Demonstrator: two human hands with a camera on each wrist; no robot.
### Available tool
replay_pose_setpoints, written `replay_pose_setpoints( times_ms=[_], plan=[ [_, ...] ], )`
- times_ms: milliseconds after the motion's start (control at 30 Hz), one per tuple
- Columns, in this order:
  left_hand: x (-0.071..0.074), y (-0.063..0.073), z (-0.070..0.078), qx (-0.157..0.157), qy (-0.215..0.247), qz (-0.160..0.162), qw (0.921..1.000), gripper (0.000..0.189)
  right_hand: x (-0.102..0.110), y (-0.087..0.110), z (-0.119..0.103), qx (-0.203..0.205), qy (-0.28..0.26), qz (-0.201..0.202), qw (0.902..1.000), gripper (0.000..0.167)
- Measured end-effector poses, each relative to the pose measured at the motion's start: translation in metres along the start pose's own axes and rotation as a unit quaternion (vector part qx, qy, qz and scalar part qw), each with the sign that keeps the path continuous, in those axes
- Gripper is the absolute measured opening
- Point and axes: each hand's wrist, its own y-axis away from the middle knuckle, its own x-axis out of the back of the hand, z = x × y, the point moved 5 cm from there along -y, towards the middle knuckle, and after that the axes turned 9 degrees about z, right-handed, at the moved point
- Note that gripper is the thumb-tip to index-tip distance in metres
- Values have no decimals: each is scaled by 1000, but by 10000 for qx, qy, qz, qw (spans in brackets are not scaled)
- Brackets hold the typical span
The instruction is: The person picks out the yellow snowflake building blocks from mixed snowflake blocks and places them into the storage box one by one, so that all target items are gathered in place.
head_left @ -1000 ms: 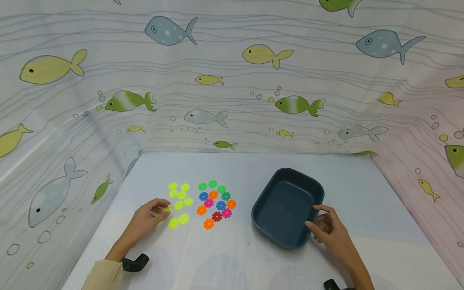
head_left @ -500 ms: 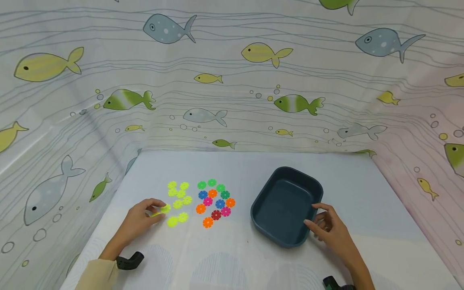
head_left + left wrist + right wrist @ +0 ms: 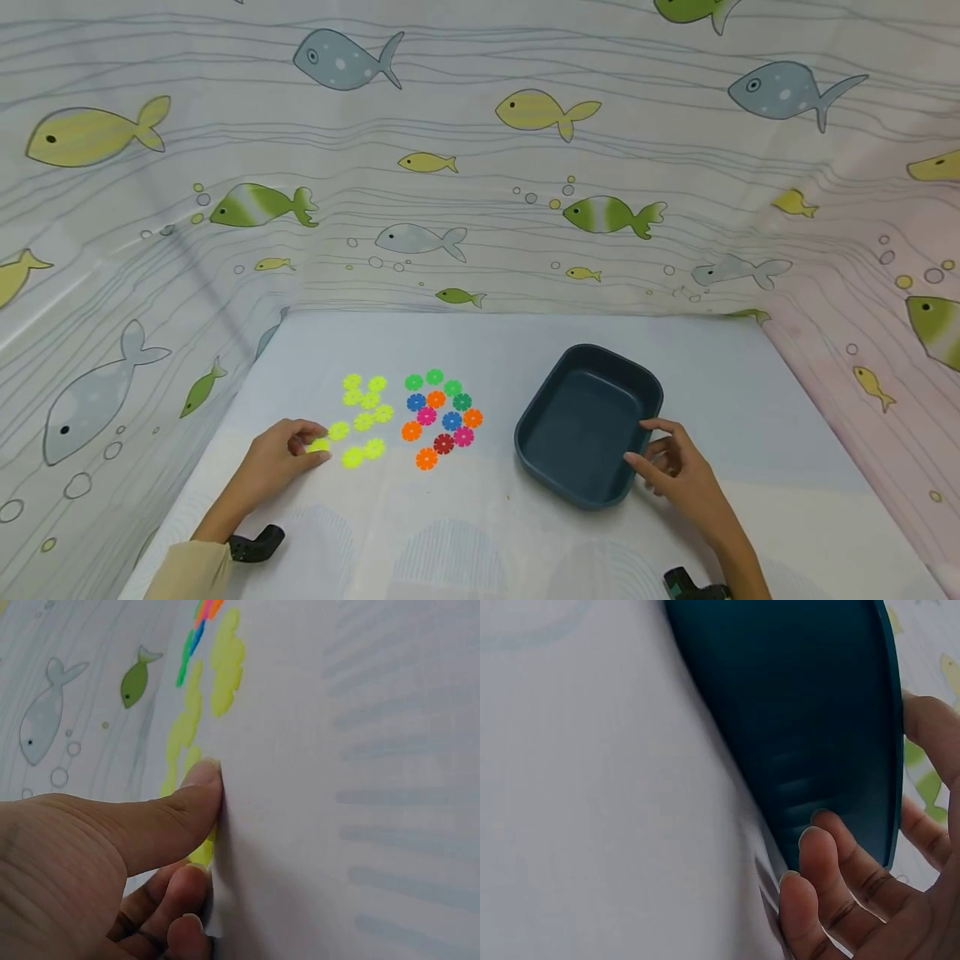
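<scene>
In the head view, my left hand (image 3: 279,465) is at the left of a group of bright yellow notched plastic discs (image 3: 363,421). Its thumb and forefinger close in on opposite sides of the nearest yellow disc (image 3: 318,445), which shows between the fingers in the left wrist view. My right hand (image 3: 678,475) holds the right side of a dark blue rectangular tub (image 3: 581,433). Its thumb hooks over the rim, and other fingers lie against the outer wall in the right wrist view. Bare floor shows inside the tub.
Right of the yellow group lie notched discs in green, blue, orange, pink and dark red (image 3: 444,443). White table (image 3: 450,533) lies between the discs and the tub. Fish-printed sheeting (image 3: 480,200) rises at the back and sides.
My left hand has drawn back to the lower left, off one yellow disc and onto the outermost one. The right hand keeps its place at the tub; the head view shifts slightly.
</scene>
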Motion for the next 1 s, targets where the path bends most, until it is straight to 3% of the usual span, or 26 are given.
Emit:
replay_pose_setpoints(
  times_ms=[267,600,867,1000],
  plan=[
    [2,-7,1,3,-222,-184,9996,29,-1,-2,-2,30,24,31,10000,65],
    [5,-5,-3,350,-314,-338,9983,43,-6,-2,1,-15,-64,41,10000,65],
    [2,-4,-2,307,-473,-333,9979,38,-5,1,3,-284,-56,-52,9996,66],
    [1,-5,-1,447,-417,-370,9974,45,-4,2,4,-300,-153,-92,9994,66]
  ],
)
